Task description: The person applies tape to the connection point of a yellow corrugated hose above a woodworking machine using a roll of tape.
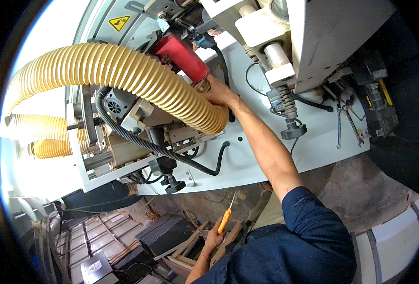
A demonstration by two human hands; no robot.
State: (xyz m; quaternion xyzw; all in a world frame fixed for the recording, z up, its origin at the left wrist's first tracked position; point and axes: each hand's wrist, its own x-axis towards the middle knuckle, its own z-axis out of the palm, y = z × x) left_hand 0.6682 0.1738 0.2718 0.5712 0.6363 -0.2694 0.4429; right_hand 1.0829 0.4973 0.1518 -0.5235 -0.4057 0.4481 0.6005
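My left hand [213,238] is low in the view, closed round the yellow handle of a screwdriver [225,219] whose metal shaft points up. My right arm stretches across the white machine bed [256,156], and my right hand [220,93] is in among the machine parts. It is at the lower end of a red cylindrical housing [183,57], beside a brass-coloured metal part [201,86]. A thick yellow ribbed hose [138,71] passes just left of it. Most of my right fingers are hidden, so their grip does not show.
Wrenches [346,120] lie on the bed's right end. A white machine head with a spring and black knob [293,131] stands right of my forearm. A black corrugated conduit [167,152] curves over the left assembly. Below are a wooden frame [190,246] and a grey box [97,270].
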